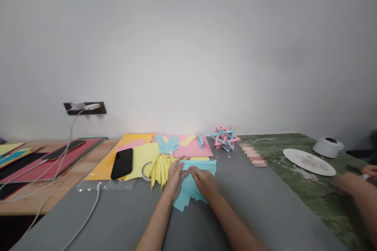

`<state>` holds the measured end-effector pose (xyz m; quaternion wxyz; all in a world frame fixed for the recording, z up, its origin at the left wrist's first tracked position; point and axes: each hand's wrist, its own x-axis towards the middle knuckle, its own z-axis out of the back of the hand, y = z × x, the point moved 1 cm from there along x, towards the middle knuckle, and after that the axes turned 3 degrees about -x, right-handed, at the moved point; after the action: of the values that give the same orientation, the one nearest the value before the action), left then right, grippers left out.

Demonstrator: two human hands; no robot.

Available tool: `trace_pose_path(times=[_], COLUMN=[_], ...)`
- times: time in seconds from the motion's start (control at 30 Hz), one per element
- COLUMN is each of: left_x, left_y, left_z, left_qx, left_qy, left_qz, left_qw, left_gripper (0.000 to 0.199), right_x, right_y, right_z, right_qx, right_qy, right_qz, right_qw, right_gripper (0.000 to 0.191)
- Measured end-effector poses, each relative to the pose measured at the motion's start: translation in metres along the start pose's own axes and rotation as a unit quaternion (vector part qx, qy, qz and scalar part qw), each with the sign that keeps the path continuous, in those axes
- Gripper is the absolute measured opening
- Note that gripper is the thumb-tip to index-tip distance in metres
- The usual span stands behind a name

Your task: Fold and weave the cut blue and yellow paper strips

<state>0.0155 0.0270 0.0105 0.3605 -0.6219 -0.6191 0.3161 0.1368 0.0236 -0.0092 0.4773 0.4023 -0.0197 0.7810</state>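
Observation:
Both hands are over a pile of light blue paper sheets (185, 199) on the grey table mat. My left hand (176, 177) holds the left end of a folded light blue paper strip (202, 162), thumb and fingers closed on it. My right hand (206, 183) pinches the strip's lower edge near its middle, fingertips pressed together. Just left of my left hand stands a bunch of folded yellow paper strips (160, 169). Behind them lie more light blue paper pieces (167, 144) on a pink sheet (188, 150).
A black phone (121, 163) rests on yellow and orange paper, beside a tape roll (146, 171). A pink-and-blue folded paper star (225, 138) sits at the back. White cables (88, 213) run along the left. At right are a white plate (309, 162) and another person's blurred hands (352, 186).

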Motion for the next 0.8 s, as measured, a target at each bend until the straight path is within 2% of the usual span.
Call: trace_pose_path(times=[0.1, 0.2, 0.33, 0.47, 0.63, 0.8], left_x=[0.0014, 0.001, -0.0029, -0.0062, -0.0035, -0.0005], left_y=[0.0015, 0.0009, -0.0024, -0.0026, 0.0023, 0.0047], left_z=[0.0015, 0.0008, -0.0039, -0.0074, -0.0051, -0.0054], left_qx=[-0.002, -0.009, -0.002, 0.045, 0.095, 0.076], left_qy=[0.001, 0.008, 0.017, 0.041, 0.041, 0.037], left_qz=[-0.003, 0.0, 0.01, -0.023, -0.012, -0.006], left_qw=[1.0, 1.0, 1.0, 0.998, 0.995, 0.996], left_gripper=[0.038, 0.037, 0.039, 0.047, 0.053, 0.049], right_x=[-0.0006, -0.0005, 0.0005, 0.0016, 0.0022, 0.0015], right_y=[-0.0008, -0.0001, 0.0012, 0.0006, 0.0015, 0.0045], right_z=[-0.0011, -0.0009, 0.0008, 0.0027, 0.0051, 0.0081], right_qx=[-0.031, -0.015, 0.026, 0.06, 0.09, 0.123], right_qy=[-0.006, -0.006, -0.001, -0.009, -0.011, -0.08], right_qz=[0.01, 0.002, -0.045, -0.099, -0.119, -0.167], right_qw=[0.999, 1.0, 0.999, 0.993, 0.989, 0.975], right_gripper=[0.028, 0.027, 0.027, 0.025, 0.025, 0.024])
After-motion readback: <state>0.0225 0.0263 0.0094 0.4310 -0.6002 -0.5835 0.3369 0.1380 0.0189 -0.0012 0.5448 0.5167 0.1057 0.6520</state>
